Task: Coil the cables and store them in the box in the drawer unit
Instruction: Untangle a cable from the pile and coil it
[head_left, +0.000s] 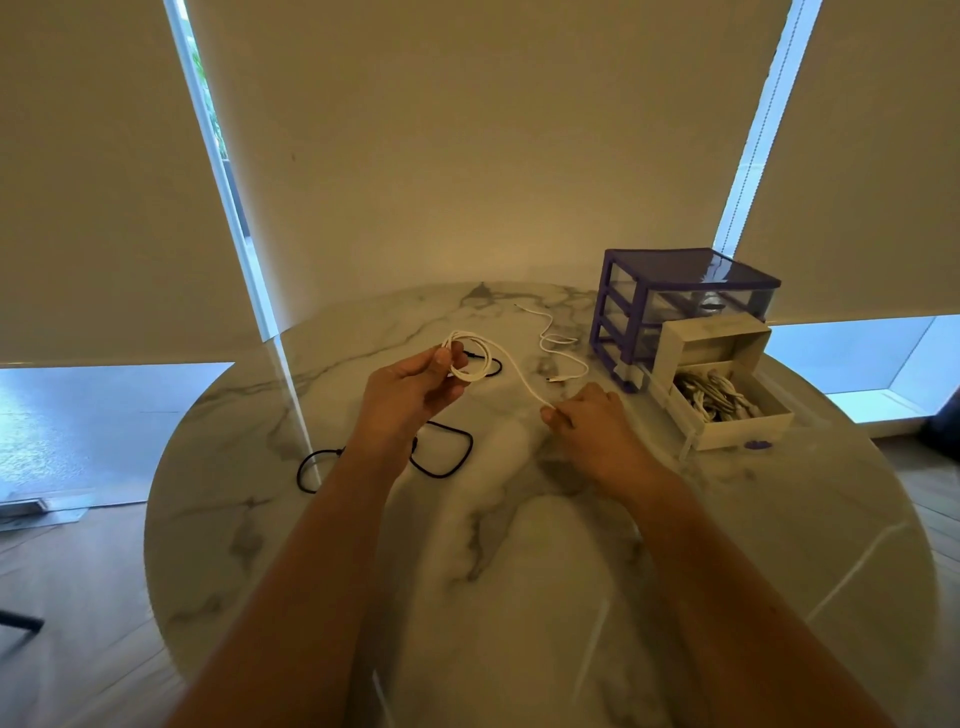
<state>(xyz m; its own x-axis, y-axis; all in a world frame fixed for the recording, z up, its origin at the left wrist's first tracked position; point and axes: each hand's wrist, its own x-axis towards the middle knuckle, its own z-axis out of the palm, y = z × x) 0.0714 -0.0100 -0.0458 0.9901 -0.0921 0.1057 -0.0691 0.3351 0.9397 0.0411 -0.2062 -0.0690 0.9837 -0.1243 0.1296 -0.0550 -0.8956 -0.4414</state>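
My left hand (415, 387) pinches several loops of a white cable (485, 358) above the marble table (519, 571). The cable's free end runs down to my right hand (589, 423), which pinches it between thumb and fingers. A second white cable (558, 343) lies loose on the table behind. A black cable (441, 457) lies under my left forearm. The purple drawer unit (675, 301) stands at the right, its bottom drawer pulled out. In that drawer sits an open white box (727, 395) holding coiled white cables.
The round table's edge curves close on the left and right, with wooden floor below. Roller blinds hang behind the table. A small purple piece (757, 444) lies on the table by the box's front.
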